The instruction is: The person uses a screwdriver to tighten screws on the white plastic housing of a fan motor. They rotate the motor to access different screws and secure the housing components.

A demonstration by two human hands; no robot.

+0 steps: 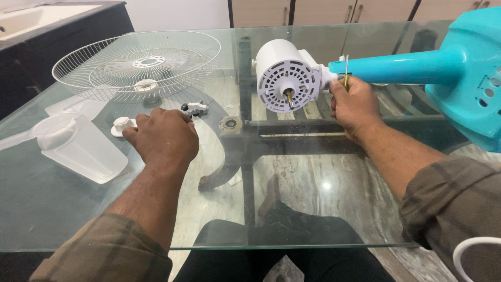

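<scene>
Currently a fan assembly step is in hand, judged from the parts laid out on the glass table.

Right hand: curled shut around a thin screwdriver with a yellowish handle, held upright against the neck joint where the white motor housing meets the turquoise stand. The stand lies on its side, running off to the right of that hand. The motor face is turned toward the camera; a short brass-coloured shaft sticks out of a slotted, matte white plastic plate.

Left hand: knuckles up, fingers bent downward onto the glass, fingertips hidden, so whether anything is pinched cannot be told. A small white cap nut sits just beside it on the left; a small white-and-dark clip lies just beyond it.

Beyond the left hand, a white wire guard is resting, dished and round, made of thin radial wires. Further left, translucent frosted blades are seen, smooth and curved.

Judgement: the neck joint is being fastened while loose hardware is reached for. The next move would call for a firm grip on a small smooth part and steady alignment with the shaft.
</scene>
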